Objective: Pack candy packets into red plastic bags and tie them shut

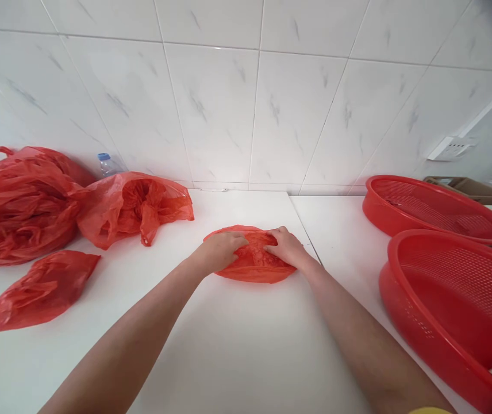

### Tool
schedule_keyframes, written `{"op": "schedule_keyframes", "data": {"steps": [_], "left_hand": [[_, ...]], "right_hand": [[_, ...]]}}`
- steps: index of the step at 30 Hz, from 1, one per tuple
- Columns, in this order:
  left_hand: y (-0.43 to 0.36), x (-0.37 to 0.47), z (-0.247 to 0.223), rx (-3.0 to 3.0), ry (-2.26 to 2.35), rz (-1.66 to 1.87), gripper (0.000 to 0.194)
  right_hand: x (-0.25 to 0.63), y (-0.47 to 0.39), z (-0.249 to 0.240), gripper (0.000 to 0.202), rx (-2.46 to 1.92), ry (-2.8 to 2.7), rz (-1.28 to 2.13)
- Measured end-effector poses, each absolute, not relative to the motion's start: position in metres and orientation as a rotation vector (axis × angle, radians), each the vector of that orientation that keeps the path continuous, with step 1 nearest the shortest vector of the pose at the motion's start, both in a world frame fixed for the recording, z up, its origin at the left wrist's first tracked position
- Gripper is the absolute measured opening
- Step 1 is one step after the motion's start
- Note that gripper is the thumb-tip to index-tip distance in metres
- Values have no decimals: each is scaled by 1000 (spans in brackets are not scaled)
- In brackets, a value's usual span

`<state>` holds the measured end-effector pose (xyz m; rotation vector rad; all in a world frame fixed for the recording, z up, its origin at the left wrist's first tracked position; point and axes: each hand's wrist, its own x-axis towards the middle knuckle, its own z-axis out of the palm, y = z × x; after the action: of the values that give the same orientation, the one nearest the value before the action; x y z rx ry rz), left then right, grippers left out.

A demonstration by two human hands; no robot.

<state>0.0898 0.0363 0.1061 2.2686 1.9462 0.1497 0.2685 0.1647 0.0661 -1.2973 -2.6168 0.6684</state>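
A red plastic bag point(257, 274) lies on the white table in front of me, its crumpled middle facing up. My left hand point(222, 252) grips the left side of the bag, with the fingers curled over its edge toward the middle. On the opposite side my right hand point(288, 247) holds the bag's edge, thumb and fingers bent inward over the film. Whatever may be inside the bag cannot be made out.
Bunched red bags point(26, 201) and a knotted red bag point(136, 210) sit at the left, with a smaller red bag point(52, 287) nearer. A clear bottle point(108, 167) stands by the tiled wall. Two red baskets point(427, 339) point(375, 213) and a cardboard box point(470, 187) are at right.
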Motion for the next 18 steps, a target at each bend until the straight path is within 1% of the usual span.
{"op": "schedule_keyframes", "data": {"steps": [3, 6, 8, 9, 10, 12, 15, 18], "left_hand": [[16, 102, 97, 2389, 1892, 333, 35], [0, 117, 80, 2378, 1871, 326, 35], [-7, 123, 71, 2348, 1900, 266, 19], [-8, 124, 67, 2357, 1923, 255, 15], [-9, 124, 65, 2380, 1954, 257, 18], [-10, 122, 63, 2449, 2007, 281, 24], [-12, 115, 60, 2538, 2022, 375, 22], [-15, 107, 57, 2634, 1965, 576, 20]], "right_hand": [[268, 166, 57, 49, -1291, -2595, 611], [269, 165, 56, 47, -1309, -2569, 620], [268, 165, 59, 47, -1334, -2551, 637], [267, 165, 62, 45, -1339, -2550, 640], [265, 165, 65, 43, -1334, -2554, 641], [263, 160, 77, 36, -1291, -2575, 627], [271, 141, 106, 33, -1202, -2573, 550], [305, 114, 145, 32, -1045, -2486, 456]]}}
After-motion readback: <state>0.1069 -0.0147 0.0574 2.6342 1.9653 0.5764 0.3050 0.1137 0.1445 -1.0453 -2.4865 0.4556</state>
